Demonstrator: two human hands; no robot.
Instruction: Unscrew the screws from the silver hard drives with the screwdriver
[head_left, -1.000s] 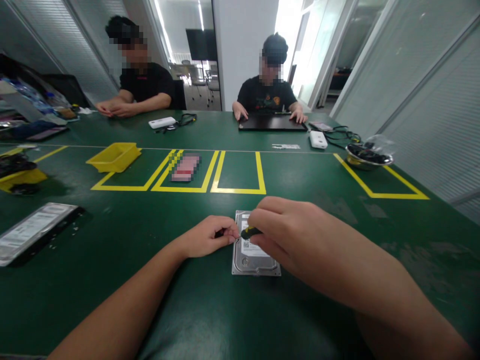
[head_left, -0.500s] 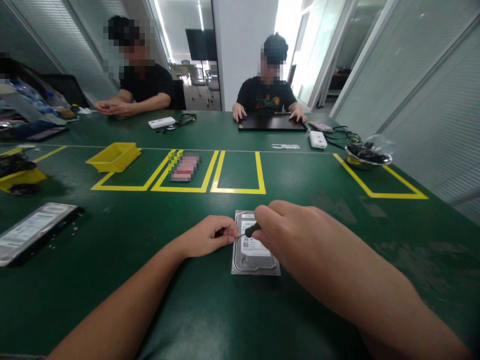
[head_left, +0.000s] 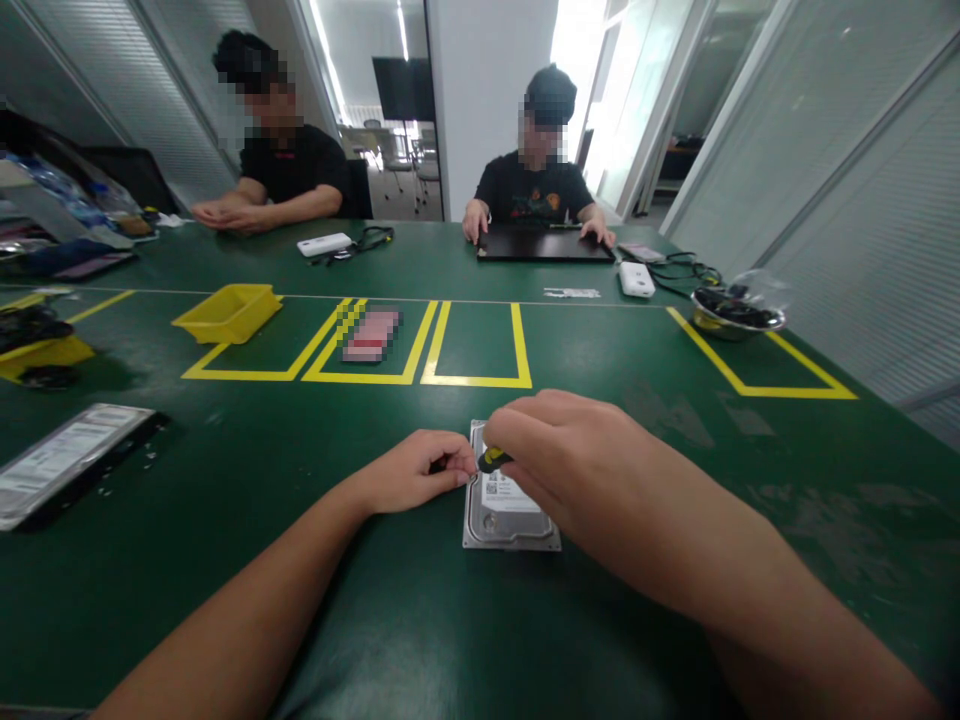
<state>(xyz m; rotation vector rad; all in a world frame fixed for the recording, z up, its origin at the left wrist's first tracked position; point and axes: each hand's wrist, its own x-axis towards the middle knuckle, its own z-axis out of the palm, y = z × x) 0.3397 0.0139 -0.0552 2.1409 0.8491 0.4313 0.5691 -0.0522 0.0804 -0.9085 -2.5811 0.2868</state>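
On the green desk [head_left: 225,560] just before me lies a hard drive [head_left: 506,515]. My right hand [head_left: 570,455] grips a small screwdriver [head_left: 493,460] over its left edge, fingers closed around it, while my left hand [head_left: 416,470] pinches that edge.

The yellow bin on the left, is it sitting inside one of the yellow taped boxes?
No, the yellow bin sits just outside the nearest taped box, overlapping only its far-left corner.
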